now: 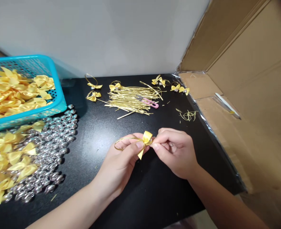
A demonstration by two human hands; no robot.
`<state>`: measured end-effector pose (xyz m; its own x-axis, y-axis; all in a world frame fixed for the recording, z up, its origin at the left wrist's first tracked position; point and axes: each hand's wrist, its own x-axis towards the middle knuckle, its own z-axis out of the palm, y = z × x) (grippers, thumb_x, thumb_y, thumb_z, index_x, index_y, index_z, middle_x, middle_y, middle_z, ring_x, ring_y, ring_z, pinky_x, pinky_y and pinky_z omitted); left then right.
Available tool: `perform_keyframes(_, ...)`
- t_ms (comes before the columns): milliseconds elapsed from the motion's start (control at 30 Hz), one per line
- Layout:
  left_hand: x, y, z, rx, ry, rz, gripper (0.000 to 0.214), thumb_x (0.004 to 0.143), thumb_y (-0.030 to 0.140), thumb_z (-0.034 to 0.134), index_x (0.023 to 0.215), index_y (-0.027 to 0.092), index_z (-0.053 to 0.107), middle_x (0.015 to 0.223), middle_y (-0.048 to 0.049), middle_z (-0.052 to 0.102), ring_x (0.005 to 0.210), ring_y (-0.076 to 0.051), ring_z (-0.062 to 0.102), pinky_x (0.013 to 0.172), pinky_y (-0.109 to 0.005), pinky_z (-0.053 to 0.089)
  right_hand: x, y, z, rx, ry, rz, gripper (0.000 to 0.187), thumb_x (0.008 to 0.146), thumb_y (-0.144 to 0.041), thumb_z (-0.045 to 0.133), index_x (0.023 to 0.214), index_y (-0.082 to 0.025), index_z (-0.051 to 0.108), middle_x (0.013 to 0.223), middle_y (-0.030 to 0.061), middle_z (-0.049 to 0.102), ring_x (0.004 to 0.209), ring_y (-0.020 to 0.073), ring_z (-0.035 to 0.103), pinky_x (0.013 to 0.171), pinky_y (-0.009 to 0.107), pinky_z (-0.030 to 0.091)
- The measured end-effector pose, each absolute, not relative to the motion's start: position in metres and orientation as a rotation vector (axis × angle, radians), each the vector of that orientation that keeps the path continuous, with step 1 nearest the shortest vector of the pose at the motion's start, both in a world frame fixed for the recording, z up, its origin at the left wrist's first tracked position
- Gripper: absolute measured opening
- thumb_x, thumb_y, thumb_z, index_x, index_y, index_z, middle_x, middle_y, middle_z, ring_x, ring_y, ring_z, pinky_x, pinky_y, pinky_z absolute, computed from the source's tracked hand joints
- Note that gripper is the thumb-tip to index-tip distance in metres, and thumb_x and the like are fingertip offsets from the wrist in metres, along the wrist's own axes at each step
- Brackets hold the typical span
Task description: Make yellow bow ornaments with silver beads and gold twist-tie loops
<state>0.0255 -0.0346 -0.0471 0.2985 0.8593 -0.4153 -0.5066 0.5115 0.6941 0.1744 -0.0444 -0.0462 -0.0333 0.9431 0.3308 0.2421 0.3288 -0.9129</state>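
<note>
Over the black table [102,133], my left hand [121,162] pinches a small yellow ribbon bow [145,140] that carries a gold wire loop [123,141] curving out to the left. My right hand [176,152] is closed too, its fingertips pinching the bow's right side against the left thumb. Both hands meet at the bow, a little above the tabletop. Whatever lies between the right fingers beyond the bow is hidden.
A blue basket [57,92] of yellow bows stands at the left. Silver beads [57,136] and loose bows [11,156] are spread below it. Gold twist ties [131,98] with pink snips [150,102] lie at the back, among finished bow rings [94,86]. An open cardboard box [245,95] stands on the right.
</note>
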Motion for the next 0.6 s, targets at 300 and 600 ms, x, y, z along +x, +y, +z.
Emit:
perform_keyframes(300, 0.026, -0.035, -0.048, 0.521, 0.866, 0.980, 0.005, 0.069, 0.018, 0.076, 0.065, 0.016, 0.075, 0.087, -0.0034, 0.070, 0.083, -0.015, 0.066, 0.081, -0.024, 0.055, 0.171, -0.045, -0.056, -1.090, -1.243, 1.190, 0.014, 0.078, -0.017, 0.060, 0.064, -0.018, 0.061, 0.061, -0.0022, 0.055, 0.054, 0.0085, 0.046, 0.050, 0.023, 0.036)
perform_keyframes(600, 0.025, -0.036, -0.050, 0.562, 0.800, 0.982, 0.004, 0.075, 0.019, 0.074, 0.074, 0.018, 0.078, 0.087, -0.0031, 0.071, 0.084, -0.014, 0.064, 0.079, -0.021, 0.051, 0.171, -0.043, -0.070, -0.940, -0.992, 1.496, 0.009, 0.080, -0.022, 0.067, 0.072, -0.018, 0.066, 0.073, -0.0001, 0.061, 0.072, 0.0115, 0.056, 0.069, 0.026, 0.046)
